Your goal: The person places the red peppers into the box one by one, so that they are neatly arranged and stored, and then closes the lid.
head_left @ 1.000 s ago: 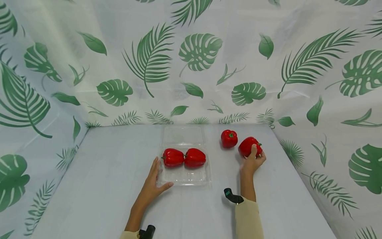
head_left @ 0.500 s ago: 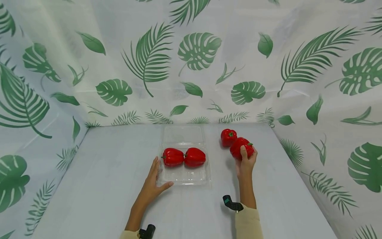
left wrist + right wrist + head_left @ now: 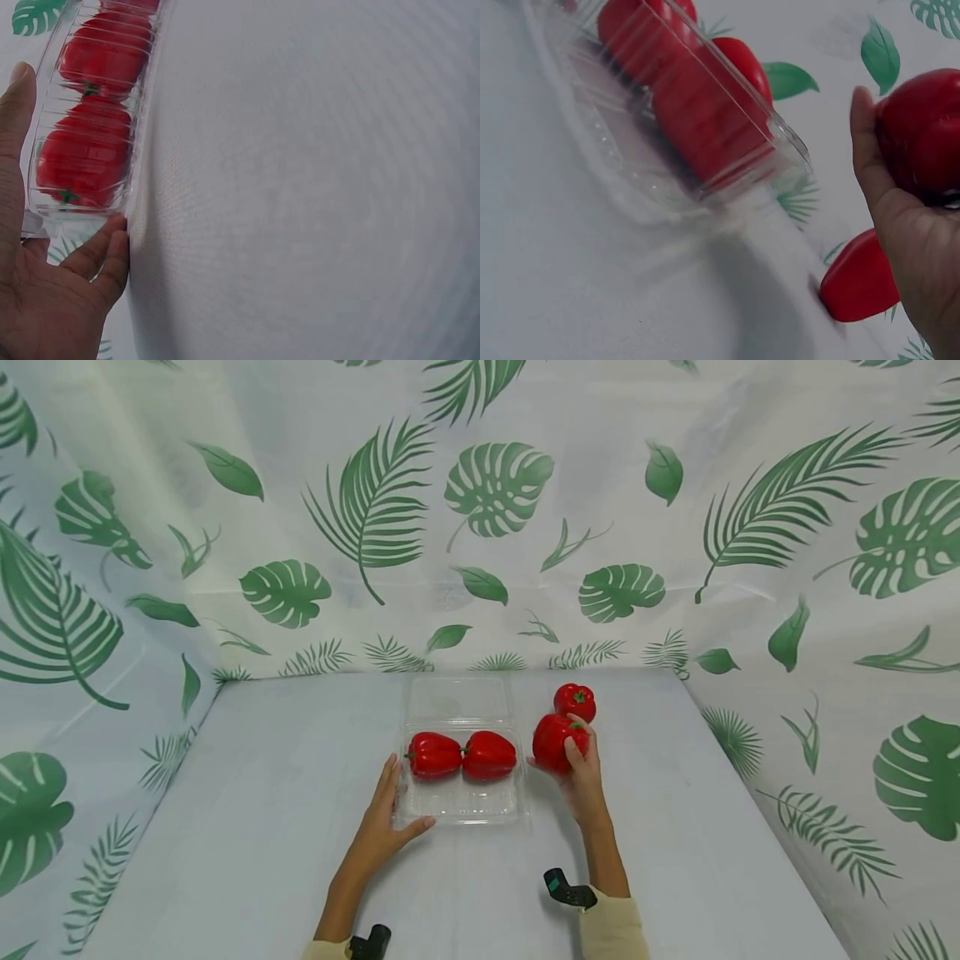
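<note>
In the head view, my right hand [image 3: 587, 787] grips a red bell pepper [image 3: 553, 743] just to the right of a clear plastic container [image 3: 459, 802]. The container stands with its lid [image 3: 459, 697] folded back. Two red bell peppers, one at left [image 3: 435, 756] and one at right [image 3: 490, 756], lie side by side inside it. My left hand [image 3: 378, 833] rests against the container's near left corner, fingers straight along the side and thumb at the front edge. The right wrist view shows the held pepper [image 3: 926, 135] raised beside the container [image 3: 645, 180].
Another red bell pepper [image 3: 575, 700] stands on the white table [image 3: 285, 827], behind my right hand. A leaf-patterned cloth [image 3: 405, 527] rises along the back and sides. Both wrists carry a black camera mount, such as the right one [image 3: 570, 891].
My right hand has carried its bell pepper leftward, from the right side of the table to beside the container. The left hand and the container have stayed in place.
</note>
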### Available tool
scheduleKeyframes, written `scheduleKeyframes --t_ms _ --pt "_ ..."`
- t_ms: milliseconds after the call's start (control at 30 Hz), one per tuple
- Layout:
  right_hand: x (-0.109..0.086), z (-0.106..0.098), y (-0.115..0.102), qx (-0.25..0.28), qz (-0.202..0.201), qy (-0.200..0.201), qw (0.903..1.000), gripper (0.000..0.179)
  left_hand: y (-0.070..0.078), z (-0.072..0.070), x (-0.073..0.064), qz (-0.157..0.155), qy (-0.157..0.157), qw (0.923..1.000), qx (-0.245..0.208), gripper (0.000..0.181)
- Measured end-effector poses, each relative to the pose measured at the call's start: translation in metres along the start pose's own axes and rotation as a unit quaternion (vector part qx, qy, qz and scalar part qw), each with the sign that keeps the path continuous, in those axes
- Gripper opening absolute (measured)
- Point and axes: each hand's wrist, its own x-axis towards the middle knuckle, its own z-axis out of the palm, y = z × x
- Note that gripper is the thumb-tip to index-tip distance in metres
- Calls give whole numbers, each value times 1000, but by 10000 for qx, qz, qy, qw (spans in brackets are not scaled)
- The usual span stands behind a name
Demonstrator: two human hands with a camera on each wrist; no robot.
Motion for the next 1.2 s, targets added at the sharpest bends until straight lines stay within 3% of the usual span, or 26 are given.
scheduleKeyframes --t_ms 133,267,367,433,900,1067,1200 --pt "-3 6 0 -48 178 -514 9985 59 0 1 0 12 12 10000 -6 108" --pt "-4 10 5 -971 206 -659 9929 64 1 1 0 -31 26 10000 3 109" --pt "-3 15 10 -1738 231 -546 9830 70 0 1 -1 -61 28 10000 -1 109" --pt "-4 21 12 -1978 274 -503 9786 71 0 1 -1 -51 19 10000 -4 109" --pt "-8 49 24 -2407 466 -829 9659 72 0 1 0 -47 18 10000 21 108" --pt "-11 60 24 -2778 285 -1037 9546 75 1 1 -1 -1 45 10000 52 108" --pt "-12 68 26 -3234 -6 -1271 9377 74 1 0 -1 70 63 9999 49 108"
